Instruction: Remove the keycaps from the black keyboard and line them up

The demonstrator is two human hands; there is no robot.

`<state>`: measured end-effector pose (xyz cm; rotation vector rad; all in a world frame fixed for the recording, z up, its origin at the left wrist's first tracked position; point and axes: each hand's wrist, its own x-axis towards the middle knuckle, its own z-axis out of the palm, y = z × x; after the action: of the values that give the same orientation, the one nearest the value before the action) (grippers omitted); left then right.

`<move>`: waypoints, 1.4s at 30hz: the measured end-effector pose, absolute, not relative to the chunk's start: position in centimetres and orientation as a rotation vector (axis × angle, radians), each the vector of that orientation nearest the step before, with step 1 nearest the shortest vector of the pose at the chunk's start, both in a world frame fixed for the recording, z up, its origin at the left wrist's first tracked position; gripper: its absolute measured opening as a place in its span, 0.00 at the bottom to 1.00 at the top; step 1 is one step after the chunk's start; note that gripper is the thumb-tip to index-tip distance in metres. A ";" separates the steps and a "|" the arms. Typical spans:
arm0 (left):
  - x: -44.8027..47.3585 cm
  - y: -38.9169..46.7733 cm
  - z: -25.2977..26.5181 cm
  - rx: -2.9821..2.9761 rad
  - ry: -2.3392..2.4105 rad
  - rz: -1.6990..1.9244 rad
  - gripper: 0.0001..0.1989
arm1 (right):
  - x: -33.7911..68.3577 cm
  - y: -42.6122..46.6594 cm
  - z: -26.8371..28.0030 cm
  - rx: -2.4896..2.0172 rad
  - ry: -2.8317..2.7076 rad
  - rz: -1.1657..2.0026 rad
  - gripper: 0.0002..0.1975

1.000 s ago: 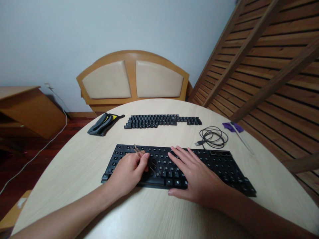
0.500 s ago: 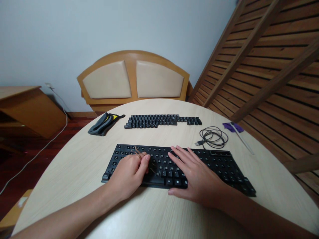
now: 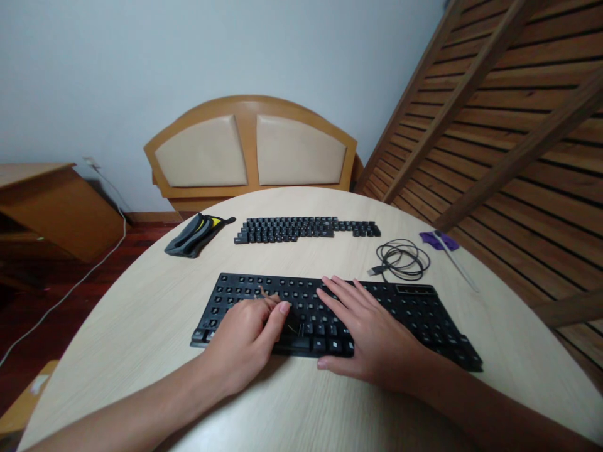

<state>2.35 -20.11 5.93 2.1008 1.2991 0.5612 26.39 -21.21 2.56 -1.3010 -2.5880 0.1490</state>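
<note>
A black keyboard [image 3: 414, 307] lies on the table before me, most of its keys stripped down to bare switches. Several keycaps [image 3: 320, 344] still sit in the lower rows between my hands. My left hand [image 3: 249, 329] is closed over the left half, gripping what looks like a wire keycap puller [image 3: 294, 329]; its thin wire shows by the end keycap of a row, and my fist hides most of it. Flat across the middle, my right hand [image 3: 367, 323] presses on the keyboard with fingers spread and thumb at the front edge.
Loose black keycaps [image 3: 287, 229] stand in rows farther back on the round table [image 3: 301, 402]. A coiled USB cable [image 3: 409, 262] lies to the right, with a thin rod [image 3: 458, 265] on a purple cloth [image 3: 445, 240] beyond. At back left is a dark grey pouch [image 3: 191, 238].
My left hand has moved slightly right and toward me, tilting with the puller. The right hand stays in place on the keyboard.
</note>
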 end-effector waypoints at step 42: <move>2.3 -19.4 4.5 1.965 1.209 0.697 0.27 | 25.8 -21.7 3.2 -1.346 -2.505 -0.044 0.46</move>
<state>2.30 -19.39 4.52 1.9649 1.2094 0.6966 25.75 -21.72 3.19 -1.3465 -2.5054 -0.0444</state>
